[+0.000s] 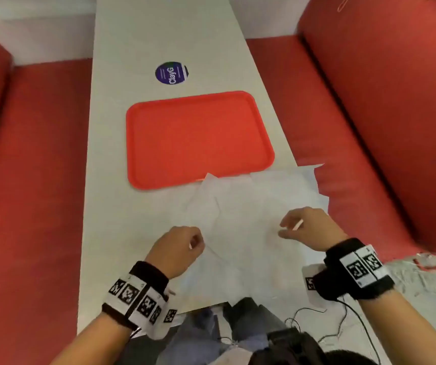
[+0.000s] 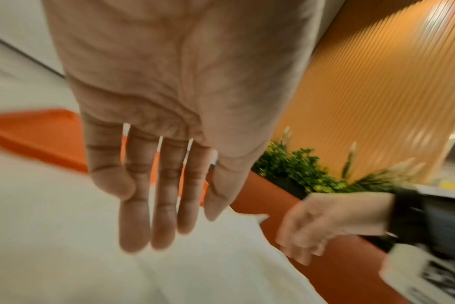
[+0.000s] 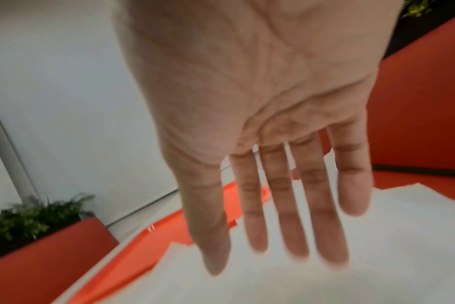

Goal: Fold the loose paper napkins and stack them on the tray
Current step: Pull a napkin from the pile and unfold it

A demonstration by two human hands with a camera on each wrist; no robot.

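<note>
White paper napkins point(image 1: 251, 206) lie loose on the bench point(image 1: 122, 206): light, limp, easily torn. Best pinched at corners. Both hands, left hand point(image 1: 176, 250) and right hand point(image 1: 306, 226), hover open, holding nothing.

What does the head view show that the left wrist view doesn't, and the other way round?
Head only: the whole red tray with nothing on it, a round purple sticker beyond it, and both wristbands. Left wrist only: the left hand from the palm side, fingers straight, plus green plants behind the red seat. Both: the loose white napkins on the table, a tray corner, and the right hand.
</note>
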